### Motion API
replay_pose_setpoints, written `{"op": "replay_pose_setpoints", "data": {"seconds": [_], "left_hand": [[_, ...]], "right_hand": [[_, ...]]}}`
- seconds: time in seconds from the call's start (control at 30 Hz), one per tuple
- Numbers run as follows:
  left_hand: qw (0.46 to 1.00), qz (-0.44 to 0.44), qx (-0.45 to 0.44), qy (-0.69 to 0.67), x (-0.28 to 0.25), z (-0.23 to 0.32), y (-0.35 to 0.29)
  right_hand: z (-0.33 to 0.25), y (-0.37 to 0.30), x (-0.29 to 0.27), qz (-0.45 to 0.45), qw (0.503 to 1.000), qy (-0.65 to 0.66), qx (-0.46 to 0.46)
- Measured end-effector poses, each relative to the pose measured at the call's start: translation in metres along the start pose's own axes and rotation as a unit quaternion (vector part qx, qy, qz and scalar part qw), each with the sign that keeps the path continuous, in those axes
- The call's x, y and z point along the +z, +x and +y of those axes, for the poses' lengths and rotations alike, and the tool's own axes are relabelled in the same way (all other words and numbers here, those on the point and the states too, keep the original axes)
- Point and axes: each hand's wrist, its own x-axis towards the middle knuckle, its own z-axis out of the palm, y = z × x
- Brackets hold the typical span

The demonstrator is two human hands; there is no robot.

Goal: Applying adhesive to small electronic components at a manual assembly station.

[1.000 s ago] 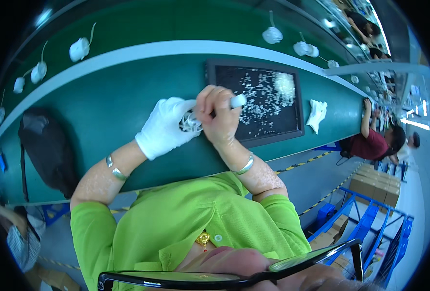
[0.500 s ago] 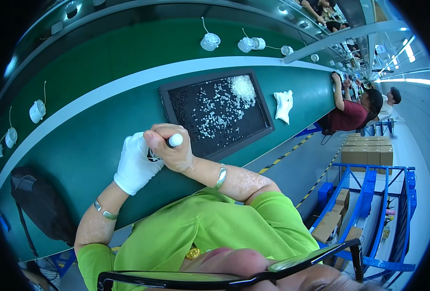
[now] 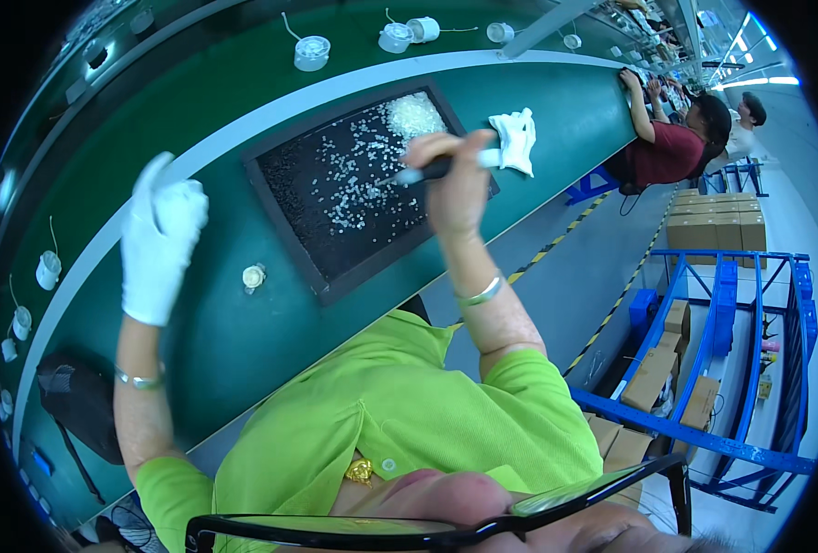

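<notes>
My left hand [image 3: 162, 241], in a white glove, is raised over the left of the green bench by the pale strip. One finger or thumb stands apart from the rest, and I see nothing held. My right hand [image 3: 458, 192], bare, is closed around a pen-like tool [image 3: 435, 170] with a black grip, white rear end and thin grey tip. The tip points left over a black tray [image 3: 298, 256], which holds scattered small translucent pieces [image 3: 358, 170]. A small whitish round part [image 3: 254, 277] sits on the bench between my left hand and the tray.
A white crumpled glove or cloth [image 3: 516, 141] lies right of the tray. White round parts with wires [image 3: 312, 53] stand beyond the pale strip [image 3: 270, 103]. A black bag [image 3: 79, 405] lies at the left. Blue racking [image 3: 704, 442] and a co-worker [image 3: 662, 143] are at the right.
My hands have parted: the left moved left and away from me, the right moved right over the tray with the tool. The whitish round part now shows on the bench.
</notes>
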Motion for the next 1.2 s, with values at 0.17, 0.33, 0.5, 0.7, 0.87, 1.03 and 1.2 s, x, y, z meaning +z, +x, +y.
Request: {"op": "replay_pose_setpoints", "data": {"seconds": [0.17, 0.33, 0.5, 0.7, 0.87, 1.03, 1.2], "left_hand": [[0.884, 0.078, 0.011, 0.461, -0.057, -0.073, 0.076], [0.833, 0.070, -0.104, 0.538, -0.091, -0.129, 0.115], [0.739, 0.075, 0.211, 0.635, -0.005, -0.035, 0.122], [0.932, 0.012, 0.034, 0.361, 0.094, -0.053, 0.152], [0.930, -0.037, -0.040, 0.364, 0.115, -0.041, 0.170], [0.926, 0.049, 0.045, 0.371, 0.123, -0.068, 0.180], [0.934, 0.054, 0.021, 0.353, 0.120, -0.066, 0.175]], "right_hand": [[0.013, 0.002, -0.072, 0.168, 0.981, -0.080, 0.050], [0.019, 0.006, -0.065, 0.140, 0.981, -0.116, 0.072], [0.027, 0.007, -0.073, 0.140, 0.970, -0.159, 0.116], [0.029, 0.008, -0.069, 0.136, 0.968, -0.162, 0.133], [0.025, 0.009, -0.064, 0.127, 0.969, -0.172, 0.125], [0.035, 0.006, -0.069, 0.097, 0.965, -0.219, 0.105], [0.036, 0.001, -0.066, 0.156, 0.970, -0.189, 0.008]]}}
